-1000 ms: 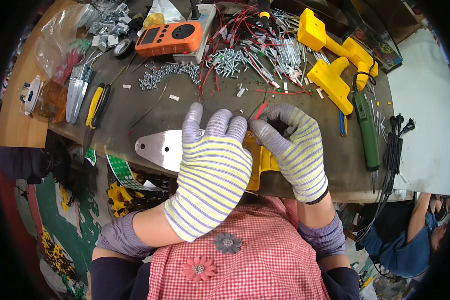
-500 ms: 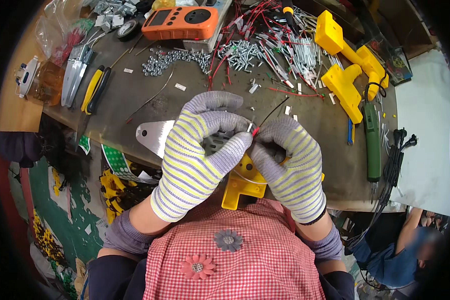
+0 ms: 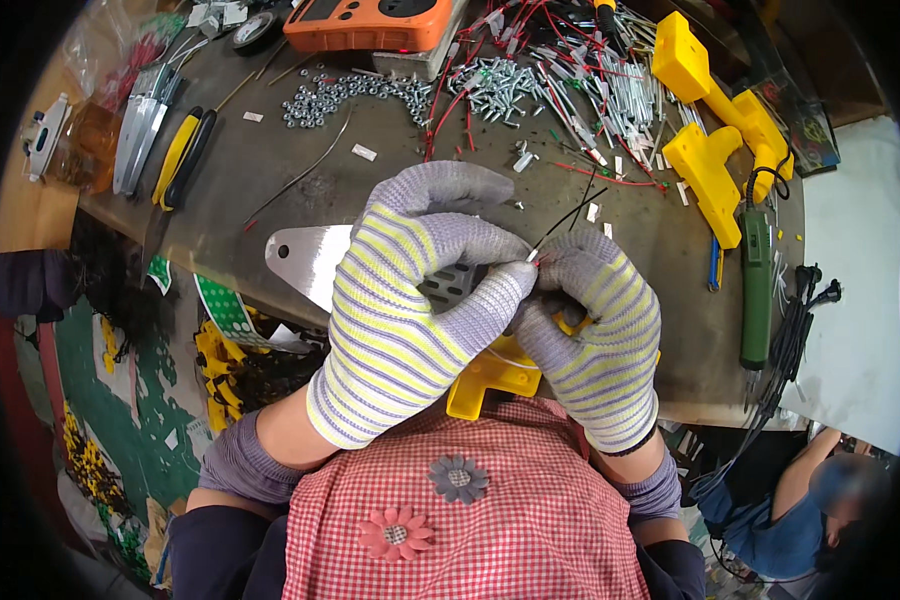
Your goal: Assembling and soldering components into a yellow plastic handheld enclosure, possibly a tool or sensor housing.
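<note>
Black wires: two thin lengths, crossed; lower part at the fingertips of both hands, above the bench and in front of the apron.
Wire direction: free ends point away from the person and to the right; one long axis is a slanting diagonal, the other steeper.
Wire base: a small white piece and a trace of red show at the fingertips; finer detail too small to tell.
Left hand: striped glove; thumb and forefinger pressed together, pinching the wires' lower end; the other fingers bent above.
Right hand: striped glove; thumb and forefinger curled toward the same spot; cannot tell whether they pinch, as the contact is hidden.
Yellow casing: below and between the hands, partly covered; a pale wire crosses it.
Metal plate: beside the left hand, partly behind it; rounded, holed end pointing left.
Farther bench: loose nuts, a heap of screws, an orange meter.
Right side: green screwdriver, tip toward the person; more yellow casings beyond.
Left side: yellow-and-black pliers.
</note>
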`<state>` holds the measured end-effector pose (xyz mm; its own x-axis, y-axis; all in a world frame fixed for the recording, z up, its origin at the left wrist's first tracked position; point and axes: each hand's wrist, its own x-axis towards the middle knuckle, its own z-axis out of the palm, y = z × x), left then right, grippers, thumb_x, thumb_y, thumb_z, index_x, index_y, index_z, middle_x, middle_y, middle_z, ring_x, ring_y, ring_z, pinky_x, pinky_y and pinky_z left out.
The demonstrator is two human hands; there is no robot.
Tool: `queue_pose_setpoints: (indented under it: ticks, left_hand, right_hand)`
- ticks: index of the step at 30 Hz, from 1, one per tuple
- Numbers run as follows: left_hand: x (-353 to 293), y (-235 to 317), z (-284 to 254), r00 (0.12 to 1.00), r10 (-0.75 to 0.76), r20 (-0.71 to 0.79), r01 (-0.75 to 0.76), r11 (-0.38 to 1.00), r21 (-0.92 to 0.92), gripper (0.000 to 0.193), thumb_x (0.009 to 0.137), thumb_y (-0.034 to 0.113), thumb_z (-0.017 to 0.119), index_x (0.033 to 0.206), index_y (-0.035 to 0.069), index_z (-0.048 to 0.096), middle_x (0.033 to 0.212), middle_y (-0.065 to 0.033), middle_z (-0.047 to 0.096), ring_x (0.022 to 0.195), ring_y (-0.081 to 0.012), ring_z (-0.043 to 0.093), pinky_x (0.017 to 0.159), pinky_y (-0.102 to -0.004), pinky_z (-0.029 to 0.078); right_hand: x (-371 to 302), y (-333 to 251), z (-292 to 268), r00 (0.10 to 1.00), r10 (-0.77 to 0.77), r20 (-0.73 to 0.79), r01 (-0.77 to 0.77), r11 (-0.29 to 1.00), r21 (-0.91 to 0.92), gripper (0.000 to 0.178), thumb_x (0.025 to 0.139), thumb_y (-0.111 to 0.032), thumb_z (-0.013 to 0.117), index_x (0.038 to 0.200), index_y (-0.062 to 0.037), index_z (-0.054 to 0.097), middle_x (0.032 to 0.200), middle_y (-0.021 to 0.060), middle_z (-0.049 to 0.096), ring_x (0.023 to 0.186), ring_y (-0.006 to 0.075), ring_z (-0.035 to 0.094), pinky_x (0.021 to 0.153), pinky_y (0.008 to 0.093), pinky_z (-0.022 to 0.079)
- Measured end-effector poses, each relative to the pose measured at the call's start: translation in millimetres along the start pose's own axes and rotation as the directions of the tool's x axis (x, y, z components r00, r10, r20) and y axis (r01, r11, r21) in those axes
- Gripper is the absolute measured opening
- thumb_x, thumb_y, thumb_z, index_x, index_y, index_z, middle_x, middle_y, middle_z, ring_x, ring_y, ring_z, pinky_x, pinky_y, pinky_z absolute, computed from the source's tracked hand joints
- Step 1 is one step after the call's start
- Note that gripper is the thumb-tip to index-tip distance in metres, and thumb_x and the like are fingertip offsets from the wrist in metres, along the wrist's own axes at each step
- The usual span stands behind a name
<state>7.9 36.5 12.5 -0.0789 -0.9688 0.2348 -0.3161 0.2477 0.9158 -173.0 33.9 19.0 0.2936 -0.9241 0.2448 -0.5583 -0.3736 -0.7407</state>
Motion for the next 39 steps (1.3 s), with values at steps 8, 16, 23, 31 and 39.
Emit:
queue_pose_setpoints:
  ticks: [8,16,23,31,39]
  left_hand:
    - [12,8,-9,0.970,0.098,0.222,-0.120,0.989,0.089,0.014,0.080,-0.003,0.070,0.093,0.001,0.066,0.131,-0.0146,0.056,0.097,-0.0135,0.063,0.078,-0.0244,0.052]
    - [14,8,-4,0.917,0.358,0.174,-0.394,0.881,0.263,0.016,0.064,0.009,0.078,0.078,0.008,0.071,0.128,-0.0162,0.059,0.117,-0.0326,0.056,0.092,-0.0396,0.049]
    - [13,-6,-4,0.929,0.361,0.084,-0.370,0.919,0.137,0.017,0.065,0.012,0.077,0.081,0.009,0.072,0.129,-0.0175,0.058,0.117,-0.0340,0.056,0.094,-0.0409,0.049]
    - [14,-5,-6,0.946,0.302,0.117,-0.314,0.943,0.105,0.019,0.065,0.008,0.077,0.083,0.007,0.073,0.129,-0.0173,0.058,0.119,-0.0321,0.055,0.095,-0.0394,0.048]
    - [13,-7,-3,0.951,0.292,0.103,-0.299,0.953,0.054,0.015,0.066,0.008,0.076,0.080,0.007,0.071,0.129,-0.0182,0.058,0.120,-0.0338,0.054,0.100,-0.0423,0.044]
  right_hand:
    - [15,3,-39,0.876,-0.478,0.067,0.462,0.792,-0.399,0.015,0.080,-0.015,0.074,0.091,-0.0076,0.070,0.086,0.0066,0.064,0.077,0.0283,0.064,0.063,0.0412,0.050]
    - [18,-12,-44,0.961,-0.072,0.265,0.078,0.997,-0.011,0.005,0.084,-0.005,0.060,0.082,-0.0056,0.065,0.060,0.0039,0.052,0.051,0.0205,0.056,0.050,0.0331,0.044]
    - [7,-14,-54,0.951,0.175,0.255,-0.202,0.976,0.086,0.019,0.084,-0.016,0.068,0.100,-0.0051,0.069,0.088,0.0065,0.067,0.064,0.0124,0.060,0.054,0.0328,0.046]
    - [22,-15,-38,0.963,-0.098,0.250,0.126,0.987,-0.098,0.014,0.079,-0.011,0.065,0.068,-0.0069,0.057,0.059,0.0078,0.051,0.053,0.0285,0.056,0.051,0.0379,0.045]
    - [11,-18,-54,0.962,0.103,0.253,-0.114,0.993,0.032,0.011,0.087,-0.015,0.068,0.092,-0.0058,0.069,0.071,0.0075,0.059,0.064,0.0255,0.062,0.055,0.0338,0.048]
